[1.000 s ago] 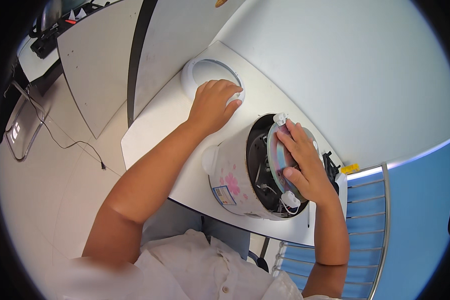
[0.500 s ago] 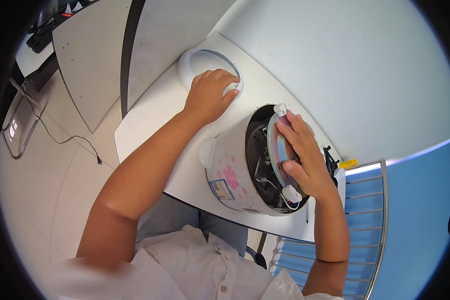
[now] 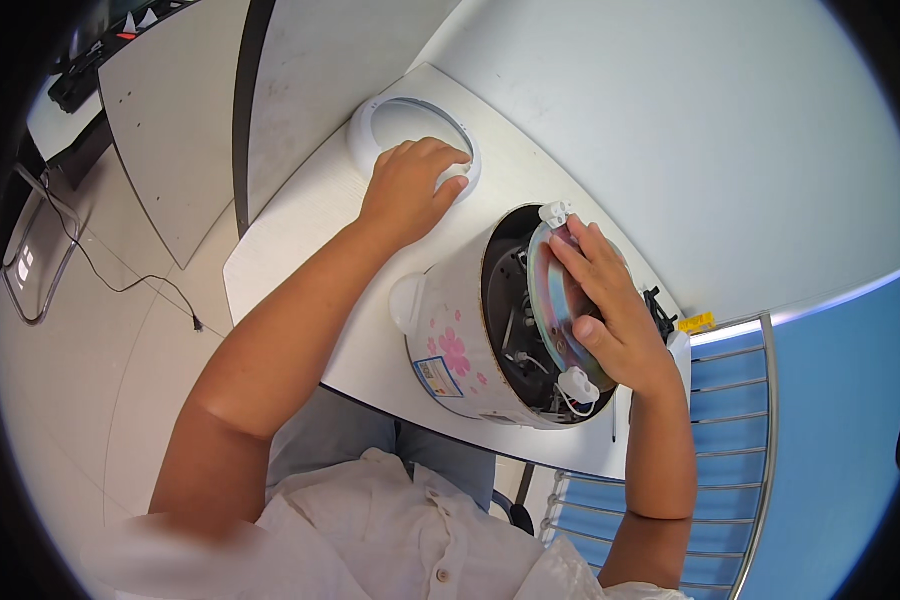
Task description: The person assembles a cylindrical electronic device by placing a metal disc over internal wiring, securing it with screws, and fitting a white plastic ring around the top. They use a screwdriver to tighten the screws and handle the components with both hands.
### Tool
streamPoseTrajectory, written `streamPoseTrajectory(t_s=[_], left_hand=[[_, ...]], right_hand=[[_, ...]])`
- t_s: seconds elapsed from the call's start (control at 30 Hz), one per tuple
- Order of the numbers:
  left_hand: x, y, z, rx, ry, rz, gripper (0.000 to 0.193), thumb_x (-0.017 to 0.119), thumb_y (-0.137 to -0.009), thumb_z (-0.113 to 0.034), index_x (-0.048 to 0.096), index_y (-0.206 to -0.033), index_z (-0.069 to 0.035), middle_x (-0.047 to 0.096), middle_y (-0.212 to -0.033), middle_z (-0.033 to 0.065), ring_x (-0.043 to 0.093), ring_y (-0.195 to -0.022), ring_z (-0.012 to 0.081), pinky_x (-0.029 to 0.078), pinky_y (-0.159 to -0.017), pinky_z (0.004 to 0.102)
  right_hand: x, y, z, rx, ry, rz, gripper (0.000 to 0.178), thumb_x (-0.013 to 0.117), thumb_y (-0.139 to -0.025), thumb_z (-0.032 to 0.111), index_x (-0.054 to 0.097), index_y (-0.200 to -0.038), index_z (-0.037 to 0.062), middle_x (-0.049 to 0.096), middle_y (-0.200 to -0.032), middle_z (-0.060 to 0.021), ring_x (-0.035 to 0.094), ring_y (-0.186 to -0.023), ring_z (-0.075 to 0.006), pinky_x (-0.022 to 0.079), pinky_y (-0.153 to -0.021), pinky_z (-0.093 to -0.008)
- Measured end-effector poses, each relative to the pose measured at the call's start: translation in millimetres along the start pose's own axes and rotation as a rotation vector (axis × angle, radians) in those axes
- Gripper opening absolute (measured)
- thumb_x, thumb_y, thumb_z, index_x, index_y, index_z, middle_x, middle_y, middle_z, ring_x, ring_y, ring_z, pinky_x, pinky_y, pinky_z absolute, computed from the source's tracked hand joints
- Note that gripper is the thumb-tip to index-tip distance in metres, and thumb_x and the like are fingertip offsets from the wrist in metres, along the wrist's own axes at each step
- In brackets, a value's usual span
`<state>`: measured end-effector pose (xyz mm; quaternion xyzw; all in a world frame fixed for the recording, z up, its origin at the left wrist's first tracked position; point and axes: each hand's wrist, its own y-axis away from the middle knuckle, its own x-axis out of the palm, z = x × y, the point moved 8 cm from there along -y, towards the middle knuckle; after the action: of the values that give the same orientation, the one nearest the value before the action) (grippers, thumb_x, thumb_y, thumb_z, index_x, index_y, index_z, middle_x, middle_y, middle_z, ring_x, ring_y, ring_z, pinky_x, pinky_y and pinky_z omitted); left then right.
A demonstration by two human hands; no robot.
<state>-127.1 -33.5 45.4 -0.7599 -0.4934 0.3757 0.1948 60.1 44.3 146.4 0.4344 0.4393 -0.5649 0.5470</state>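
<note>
A white rice cooker body [image 3: 435, 325] with pink flowers lies on its side on the table, its open end facing right. In that opening a round, shiny metal plate [image 3: 560, 300] sits tilted, with white fittings at its rim and wires behind it. My right hand [image 3: 610, 305] lies over the plate, fingers stretched along its face and thumb apart. At the far end of the table lies a white plastic ring [image 3: 363, 140]. My left hand [image 3: 410, 190] is over the ring's near side, fingers bent and thumb apart from them; I make out nothing held.
The white table [image 3: 310, 240] meets a pale partition [image 3: 670, 130] at its far right side. Black parts [image 3: 660, 312] and a yellow item [image 3: 696, 323] are beyond the plate. A metal rack [image 3: 730, 440] stands at the right; a black cable [image 3: 160, 280] trails on the floor.
The whole view has shifted slightly. The plate's face is turned a little more toward me under my right hand. My left hand stays over the ring.
</note>
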Motion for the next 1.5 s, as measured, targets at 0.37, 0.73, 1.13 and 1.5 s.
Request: streamPoseTrajectory(t_s=[0.37,0.73,1.13,1.5], left_hand=[[1.8,-0.2,2.1,-0.027,0.067,-0.005,0.023,0.060,-0.086,-0.022,0.065,-0.105,-0.011,0.062,-0.106,0.0068,0.054,-0.103,0.0265,0.037,-0.094,0.0395],[0.1,0.8,-1.5,-0.027,0.056,0.024,0.025,0.058,-0.088,-0.026,0.063,-0.107,-0.009,0.061,-0.111,0.0087,0.054,-0.105,0.0294,0.040,-0.090,0.0406],[-9.4,7.5,-11.2,-0.159,0.440,0.123,0.033,0.049,-0.095,-0.027,0.059,-0.117,-0.005,0.058,-0.116,0.0093,0.052,-0.112,0.0224,0.039,-0.097,0.0335],[2.7,61.7,-64.2,-0.182,0.901,0.265,0.087,0.034,-0.089,-0.069,0.031,-0.141,0.000,0.037,-0.143,0.0141,0.034,-0.133,0.0269,0.020,-0.112,0.0375]], right_hand=[[-5.9,11.2,25.2,-0.073,-0.133,-0.014,0.081,0.038,-0.083,0.073,0.043,-0.140,0.0153,0.026,-0.151,-0.0174,0.015,-0.139,-0.0458,0.010,-0.108,-0.0601],[5.5,11.6,29.9,-0.003,0.024,0.027,0.078,0.049,-0.078,0.069,0.047,-0.137,0.0174,0.028,-0.151,-0.0135,0.015,-0.139,-0.0471,0.008,-0.105,-0.0663],[-0.3,13.1,30.0,0.019,-0.060,-0.030,0.082,0.038,-0.081,0.074,0.046,-0.138,0.0153,0.026,-0.151,-0.0155,0.016,-0.139,-0.0454,0.007,-0.106,-0.0655],[-37.0,113.6,-21.8,0.234,-0.432,-1.045,0.087,0.030,-0.088,0.070,0.031,-0.142,0.0019,0.032,-0.148,-0.0120,0.024,-0.139,-0.0252,0.010,-0.114,-0.0442]])
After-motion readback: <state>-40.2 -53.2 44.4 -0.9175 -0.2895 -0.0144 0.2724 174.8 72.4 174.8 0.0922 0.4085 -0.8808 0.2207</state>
